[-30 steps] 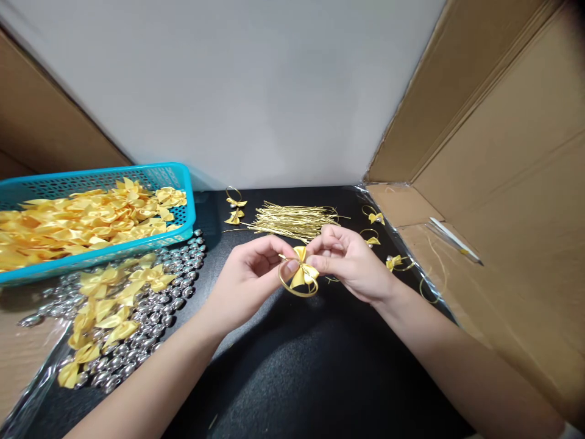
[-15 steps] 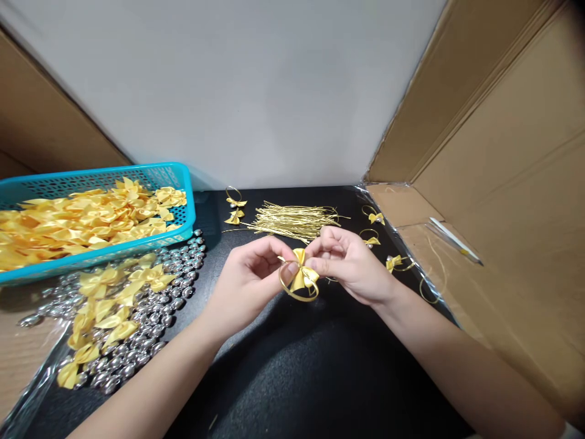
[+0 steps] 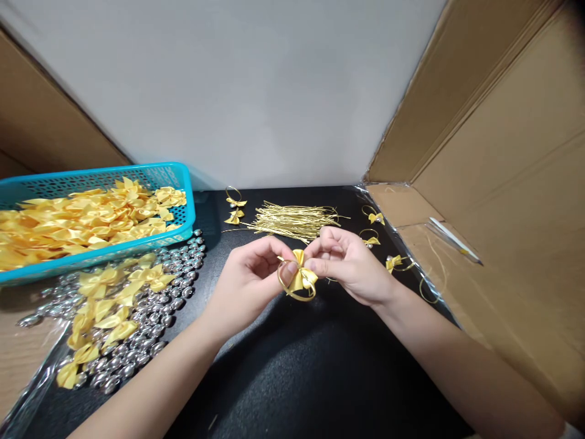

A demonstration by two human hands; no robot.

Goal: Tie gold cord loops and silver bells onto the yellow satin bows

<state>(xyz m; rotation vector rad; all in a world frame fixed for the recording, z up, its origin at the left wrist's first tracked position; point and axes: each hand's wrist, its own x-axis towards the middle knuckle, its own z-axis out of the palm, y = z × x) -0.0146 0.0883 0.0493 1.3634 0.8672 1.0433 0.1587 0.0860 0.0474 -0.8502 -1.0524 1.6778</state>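
Note:
Between my two hands, above the black tabletop [image 3: 292, 366], is a yellow ribbon bow [image 3: 303, 279] with a loop of gold cord [image 3: 299, 297] hanging below it. My left hand [image 3: 256, 274] pinches the bow's left side and the cord between thumb and forefinger. From the right, the thumb and forefinger of my right hand [image 3: 345, 262] are closed on the bow's other edge. The fingertips cover part of the bow's middle. Just beyond my hands lies a bundle of gold cords [image 3: 292, 219].
At left stands a blue basket [image 3: 189, 207] heaped with yellow bows [image 3: 91, 213]. Silver beads [image 3: 150, 323] and loose bows [image 3: 100, 280] spread before it. Bows with cord loops lie at the back [image 3: 235, 216] and right [image 3: 375, 217]. A white pen-like tool [image 3: 452, 239] rests on cardboard.
The bow and its cord loop have shifted and turned slightly to the left between my fingers. Both hands keep nearly the same position and grip.

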